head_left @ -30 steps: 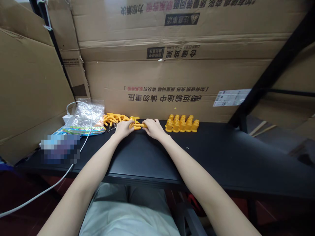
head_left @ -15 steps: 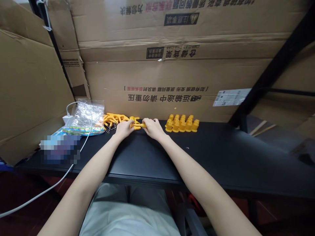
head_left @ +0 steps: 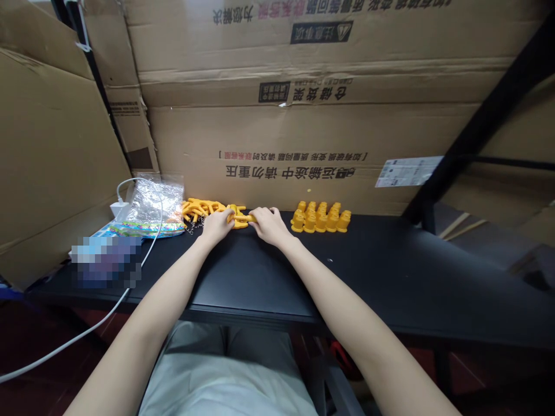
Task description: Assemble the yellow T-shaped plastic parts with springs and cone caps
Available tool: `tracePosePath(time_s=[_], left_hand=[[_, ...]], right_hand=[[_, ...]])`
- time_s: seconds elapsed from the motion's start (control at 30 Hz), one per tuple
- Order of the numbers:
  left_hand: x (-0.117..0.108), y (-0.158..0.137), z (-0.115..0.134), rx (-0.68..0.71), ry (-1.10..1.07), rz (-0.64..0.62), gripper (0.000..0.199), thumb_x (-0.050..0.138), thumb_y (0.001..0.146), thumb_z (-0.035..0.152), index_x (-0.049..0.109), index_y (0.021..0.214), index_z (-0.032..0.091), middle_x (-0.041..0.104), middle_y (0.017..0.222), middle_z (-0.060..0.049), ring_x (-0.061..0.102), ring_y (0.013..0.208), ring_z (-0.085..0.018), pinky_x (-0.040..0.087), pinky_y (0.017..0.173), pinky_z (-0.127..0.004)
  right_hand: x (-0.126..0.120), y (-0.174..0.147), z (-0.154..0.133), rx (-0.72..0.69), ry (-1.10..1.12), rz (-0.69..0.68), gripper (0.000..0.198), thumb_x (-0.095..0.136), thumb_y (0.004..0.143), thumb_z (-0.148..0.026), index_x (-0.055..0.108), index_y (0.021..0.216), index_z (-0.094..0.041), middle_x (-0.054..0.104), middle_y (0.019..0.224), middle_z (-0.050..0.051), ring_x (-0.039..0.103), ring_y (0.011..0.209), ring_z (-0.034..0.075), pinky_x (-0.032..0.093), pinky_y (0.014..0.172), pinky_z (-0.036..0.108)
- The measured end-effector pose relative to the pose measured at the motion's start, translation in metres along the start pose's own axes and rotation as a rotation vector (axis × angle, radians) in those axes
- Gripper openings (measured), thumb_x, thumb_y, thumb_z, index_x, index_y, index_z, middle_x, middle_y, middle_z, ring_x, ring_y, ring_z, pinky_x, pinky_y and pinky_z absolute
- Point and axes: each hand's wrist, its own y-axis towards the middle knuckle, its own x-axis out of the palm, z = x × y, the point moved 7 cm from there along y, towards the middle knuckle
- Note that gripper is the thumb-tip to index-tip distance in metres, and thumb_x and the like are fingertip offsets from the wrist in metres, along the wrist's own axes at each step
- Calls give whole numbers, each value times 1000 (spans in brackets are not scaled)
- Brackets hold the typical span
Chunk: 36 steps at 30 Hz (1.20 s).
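Note:
Between my hands, just above the black tabletop, is a small yellow plastic piece (head_left: 243, 218). My left hand (head_left: 217, 227) pinches its left end and my right hand (head_left: 269, 224) pinches its right end. The fingers cover much of it, so its exact kind is hidden. Behind and left of my left hand lies a pile of yellow branched plastic parts (head_left: 203, 206), with small metal springs (head_left: 194, 224) in front of it. To the right of my right hand, several yellow cup-shaped pieces (head_left: 321, 218) stand upright in close rows.
A clear plastic bag (head_left: 156, 199) and a white cable (head_left: 116, 306) occupy the left of the black table (head_left: 390, 277). Printed cardboard (head_left: 260, 133) rises along the back, and another cardboard panel (head_left: 47, 156) stands at the left. A black metal post (head_left: 481, 121) slants up on the right.
My hands have shifted very slightly to the left, still holding the yellow piece between them. The piles and rows have stayed in place.

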Motion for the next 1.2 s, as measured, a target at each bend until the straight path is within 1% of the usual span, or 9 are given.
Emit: tracePosePath(time_s=[0.33,0.5,0.6,0.7,0.8,0.9,1.07,1.13,1.2], left_hand=[[-1,-1,3,5,-32,-6,31,52,87,30,64,115,27,72,102,-6,67,98,-23,48,85,-31],[-3,-2,5,18,-44,-8,30,54,86,30,65,114,26,72,102,-6,67,98,-23,49,85,-31],[-3,-2,5,26,-50,-11,30,55,86,31,65,113,26,72,101,-6,67,97,-22,48,84,-30],[-2,-2,6,31,-51,-13,30,55,86,31,65,113,26,72,101,-6,67,97,-22,49,83,-30],[-1,-1,4,28,-50,-6,29,54,85,30,65,112,26,72,100,-6,67,96,-22,49,83,-30],[-1,0,-1,10,-50,0,30,53,85,28,65,112,25,72,99,-6,67,96,-23,49,84,-31],[0,2,-10,-32,-54,-22,31,51,85,27,63,114,25,72,99,-6,66,98,-23,48,85,-31],[0,3,-13,-43,-47,-13,32,49,87,28,61,116,24,72,100,-7,66,98,-23,48,85,-32],[1,5,-16,-47,-37,11,32,46,88,27,60,118,23,71,102,-8,66,99,-24,49,85,-33]], right_hand=[[-4,0,2,27,-37,56,15,50,90,-17,56,103,-17,66,107,12,53,100,27,26,94,43],[-5,1,2,31,-48,55,14,48,90,-15,55,102,-17,65,108,13,52,98,26,26,91,41],[-5,1,1,41,-63,36,13,48,90,-14,54,101,-16,65,106,13,52,98,27,27,87,40],[-5,2,0,42,-82,21,12,48,91,-15,55,101,-17,65,104,13,52,96,27,28,82,38],[-5,1,2,52,-110,25,14,48,91,-16,55,103,-16,64,105,13,52,98,27,28,81,38],[-3,0,11,92,-132,25,17,48,91,-17,57,106,-16,62,108,14,51,101,28,29,83,39],[-1,-4,31,175,-137,44,18,47,91,-22,59,103,-17,62,106,16,52,99,30,33,84,43],[-6,-5,39,247,-138,69,19,48,90,-24,60,102,-16,62,106,17,53,100,30,35,84,44],[-14,-8,50,365,-143,82,21,49,89,-26,60,103,-14,62,107,19,55,101,32,38,84,44]])
